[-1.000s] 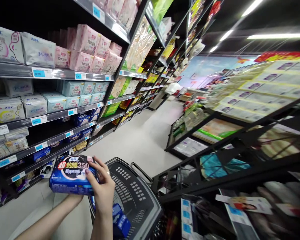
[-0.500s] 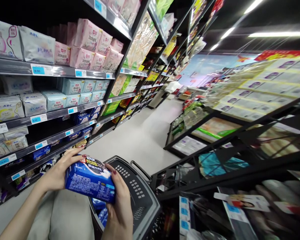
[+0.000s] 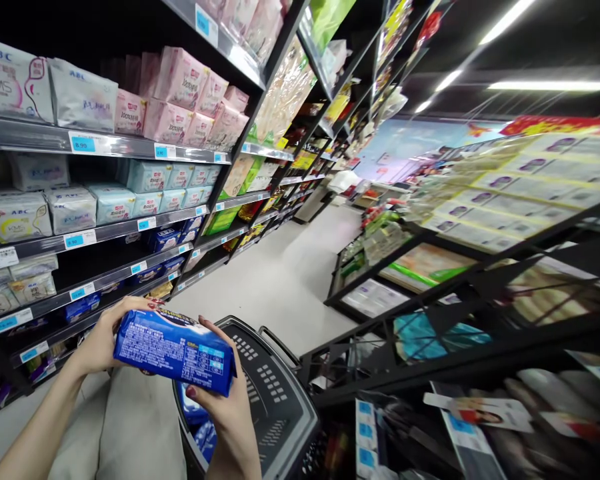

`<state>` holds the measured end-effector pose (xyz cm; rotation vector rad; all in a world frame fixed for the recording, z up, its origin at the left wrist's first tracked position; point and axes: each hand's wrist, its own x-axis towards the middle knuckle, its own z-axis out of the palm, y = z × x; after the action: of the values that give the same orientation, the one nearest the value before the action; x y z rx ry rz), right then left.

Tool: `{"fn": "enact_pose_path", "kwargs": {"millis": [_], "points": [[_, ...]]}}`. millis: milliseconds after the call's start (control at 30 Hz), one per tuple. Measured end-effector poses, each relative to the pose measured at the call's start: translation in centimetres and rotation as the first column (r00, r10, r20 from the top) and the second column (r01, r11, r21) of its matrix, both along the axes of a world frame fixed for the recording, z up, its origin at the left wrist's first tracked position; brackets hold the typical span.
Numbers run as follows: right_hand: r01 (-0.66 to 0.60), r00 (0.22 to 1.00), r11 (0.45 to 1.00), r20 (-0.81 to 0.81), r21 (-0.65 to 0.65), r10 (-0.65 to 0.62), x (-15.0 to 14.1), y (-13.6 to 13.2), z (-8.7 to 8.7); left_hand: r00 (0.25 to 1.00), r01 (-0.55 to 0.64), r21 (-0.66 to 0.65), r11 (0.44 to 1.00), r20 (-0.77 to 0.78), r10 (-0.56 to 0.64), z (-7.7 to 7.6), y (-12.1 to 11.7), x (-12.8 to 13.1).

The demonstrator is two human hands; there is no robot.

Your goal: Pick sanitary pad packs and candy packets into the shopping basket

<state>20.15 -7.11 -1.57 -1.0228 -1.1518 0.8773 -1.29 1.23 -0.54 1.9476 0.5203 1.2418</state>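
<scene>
Between my two hands is a blue pack of sanitary pads [image 3: 175,350], its printed side turned up toward me. My left hand [image 3: 100,337] grips the left end, fingers over the top. At the right end my right hand [image 3: 230,407] holds it, with the thumb on the lower edge and fingers behind. Below the pack stands a black shopping basket [image 3: 300,420], where more blue packs [image 3: 205,433] lie inside, partly hidden by my right hand and arm.
Shelves on the left carry pink packs [image 3: 180,83], light blue packs [image 3: 153,177] and white packs [image 3: 83,93]. The grey aisle floor [image 3: 275,267] runs ahead. Black racks [image 3: 405,353] with bagged goods line the right, beneath stacked yellow-and-white packages [image 3: 520,180].
The pack has turned from its front face to its printed side. My left hand has come from beneath it to the left end, and my right hand now holds the right end.
</scene>
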Motion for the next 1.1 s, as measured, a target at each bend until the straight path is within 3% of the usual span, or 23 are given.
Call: {"fn": "enact_pose_path", "kwargs": {"millis": [500, 1100], "points": [[-0.002, 1.0, 1.0, -0.006, -0.027, 0.002, 0.23, -0.04, -0.01, 0.998, -0.027, 0.063, 0.998, 0.052, 0.024, 0.05, -0.1, 0.23], [0.0, 0.999, 1.0, -0.037, -0.011, 0.0, 0.29, 0.06, 0.09, 0.997, -0.072, 0.09, 0.993, -0.007, 0.073, 0.75, -0.59, 0.42]]}}
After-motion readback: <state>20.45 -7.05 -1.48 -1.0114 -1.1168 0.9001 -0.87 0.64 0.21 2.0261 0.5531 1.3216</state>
